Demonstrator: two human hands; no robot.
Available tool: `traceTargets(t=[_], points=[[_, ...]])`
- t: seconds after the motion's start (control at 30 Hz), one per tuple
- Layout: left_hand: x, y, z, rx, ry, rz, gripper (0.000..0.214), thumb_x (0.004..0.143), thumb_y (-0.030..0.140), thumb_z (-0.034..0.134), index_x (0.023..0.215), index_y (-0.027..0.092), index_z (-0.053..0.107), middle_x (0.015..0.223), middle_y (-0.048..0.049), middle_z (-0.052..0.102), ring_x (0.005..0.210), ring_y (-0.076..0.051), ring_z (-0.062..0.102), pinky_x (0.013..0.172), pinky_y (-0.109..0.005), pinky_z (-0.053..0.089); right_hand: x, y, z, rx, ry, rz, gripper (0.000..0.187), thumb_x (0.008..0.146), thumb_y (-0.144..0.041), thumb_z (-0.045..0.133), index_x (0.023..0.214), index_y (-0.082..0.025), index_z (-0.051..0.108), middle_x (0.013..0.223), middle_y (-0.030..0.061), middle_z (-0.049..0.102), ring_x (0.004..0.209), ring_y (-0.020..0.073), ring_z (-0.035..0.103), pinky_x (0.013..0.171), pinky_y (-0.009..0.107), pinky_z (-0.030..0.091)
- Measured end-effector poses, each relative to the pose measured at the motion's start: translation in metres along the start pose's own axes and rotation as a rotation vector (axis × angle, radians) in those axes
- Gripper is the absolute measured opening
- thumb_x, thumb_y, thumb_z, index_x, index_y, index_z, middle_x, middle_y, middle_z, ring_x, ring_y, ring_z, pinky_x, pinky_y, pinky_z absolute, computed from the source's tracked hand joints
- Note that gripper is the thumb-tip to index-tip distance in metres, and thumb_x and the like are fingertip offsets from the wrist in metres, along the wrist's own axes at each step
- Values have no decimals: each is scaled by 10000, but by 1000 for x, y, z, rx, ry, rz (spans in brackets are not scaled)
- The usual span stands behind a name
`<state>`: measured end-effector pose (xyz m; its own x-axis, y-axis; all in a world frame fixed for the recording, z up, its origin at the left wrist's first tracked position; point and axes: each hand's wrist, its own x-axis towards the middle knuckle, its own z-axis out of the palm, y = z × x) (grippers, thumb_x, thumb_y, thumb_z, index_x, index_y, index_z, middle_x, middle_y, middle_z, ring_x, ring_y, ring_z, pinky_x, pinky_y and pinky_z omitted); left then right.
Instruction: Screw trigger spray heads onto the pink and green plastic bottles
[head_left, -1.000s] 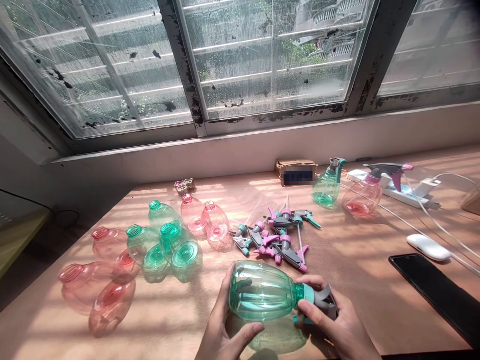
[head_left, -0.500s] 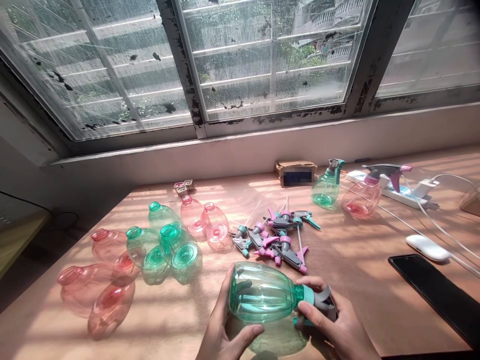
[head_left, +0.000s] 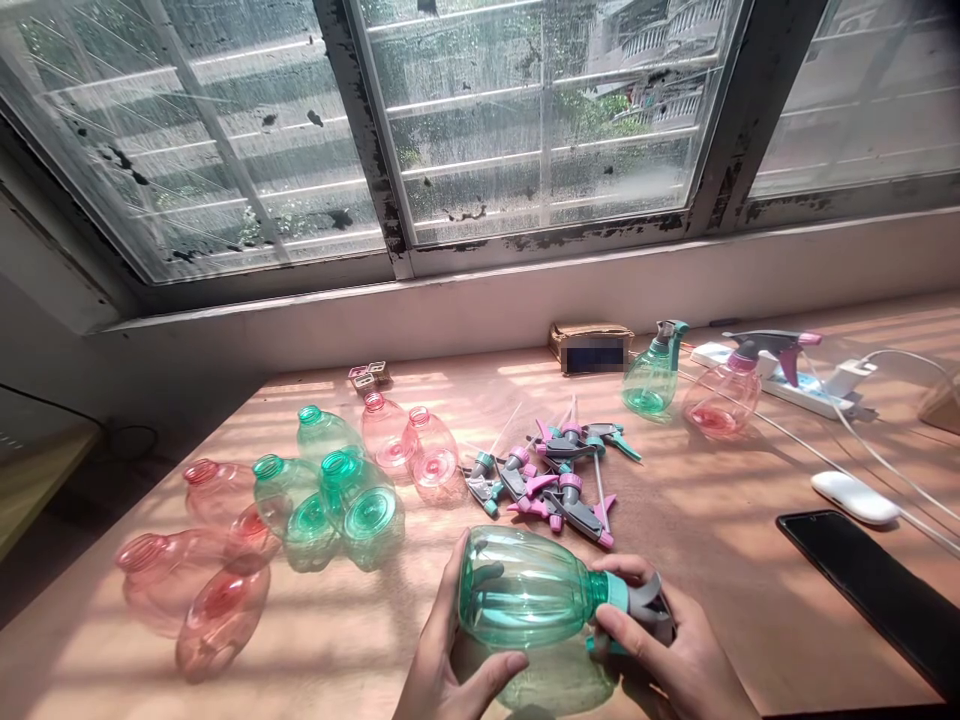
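The left hand [head_left: 465, 650] is spread wide round the base of a green bottle [head_left: 525, 590], its thumb below on the near side and its other fingers on the far side, some seen through the plastic. The right hand [head_left: 675, 640] grips the neck end, thumb and forefinger closed on the teal collar [head_left: 616, 592] of a grey spray head [head_left: 651, 605] (its remaining fingers are mostly hidden). The bottle lies sideways between the hands near the table's front, neck to the right.

On the sunlit wooden table [head_left: 720, 510], a black phone [head_left: 862, 590] is at the right, with a white rounded device [head_left: 855, 497] just beyond it. Just past the held bottle lies a heap of loose spray heads [head_left: 562, 480]; pink and green bottles [head_left: 360, 500] cluster to its left. Farther right stand a green spray bottle [head_left: 649, 385] and a pink spray bottle [head_left: 724, 398], near a white power strip [head_left: 814, 393]. A cardboard box [head_left: 592, 345] sits by the wall [head_left: 375, 312], below peeling windows [head_left: 540, 130].

The table's left edge slants away behind the bottle cluster. Bare wood separates the right hand from the phone, and the left hand from the nearest pink bottle.
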<state>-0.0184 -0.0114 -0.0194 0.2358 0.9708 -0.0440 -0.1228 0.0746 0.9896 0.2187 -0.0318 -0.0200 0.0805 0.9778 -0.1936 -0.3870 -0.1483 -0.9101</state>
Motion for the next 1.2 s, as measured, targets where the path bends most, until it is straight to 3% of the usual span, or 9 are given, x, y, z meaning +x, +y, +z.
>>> traceTargets(t=[0.4,0.63,0.73,0.9,1.2], points=[[-1,0,1,-13,8,17,883,798,408,855,1544,404,383,1575,-35,510,1487,-339,400,1260,-468,237,1,3,-1,-11,-18,4,500,732,-494,883,1077,-192,683,636,-12,695,592,187,629,615,312,473],[-3,4,5,-129,-6,54,1147,610,489,969,1566,364,348,1591,-83,495,1504,-388,367,1257,-470,238,0,3,1,31,-21,14,502,726,-490,889,1079,-205,673,625,-19,691,574,180,620,601,303,458],[-3,9,7,-154,45,20,1134,629,499,955,1569,360,338,1604,-85,480,1498,-375,386,1234,-441,303,0,3,0,13,-35,16,497,735,-495,881,1085,-210,673,624,-20,693,579,181,621,595,292,446],[-2,14,10,-125,20,2,888,727,456,901,1492,292,480,1516,-114,582,1441,-378,476,1214,-452,349,-1,2,0,-8,-35,22,494,738,-502,876,1087,-209,686,640,-17,695,589,186,623,591,288,444],[1,-7,0,-13,57,-7,1047,710,395,917,1582,364,339,1568,-94,512,1453,-396,450,1234,-531,299,-1,-2,2,50,13,1,462,684,-482,916,1018,-214,743,626,-19,694,562,181,629,566,273,470]])
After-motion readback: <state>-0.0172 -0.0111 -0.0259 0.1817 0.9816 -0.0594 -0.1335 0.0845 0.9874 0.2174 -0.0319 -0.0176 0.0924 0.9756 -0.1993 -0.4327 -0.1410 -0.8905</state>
